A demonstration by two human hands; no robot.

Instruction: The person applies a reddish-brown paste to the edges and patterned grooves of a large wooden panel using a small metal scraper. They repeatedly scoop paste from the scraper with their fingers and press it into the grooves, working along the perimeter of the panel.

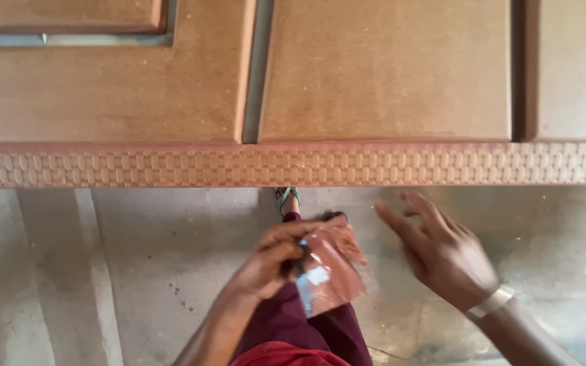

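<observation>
While right hand (442, 254) hovers, left fingers (286, 252) pinch sandpaper (330, 268).

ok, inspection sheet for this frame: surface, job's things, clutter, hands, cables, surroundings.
surface: brown panelled wooden board with a carved woven-pattern edge strip, dusty
job's things: small reddish-brown sheet with a pale patch, held over the floor
clutter: nothing seen
grippers: left hand closed on the sheet; right hand open, empty, blurred, apart from the sheet
cables: nothing seen
surroundings: stained concrete floor; a sandalled foot and maroon clothing below the hands
</observation>
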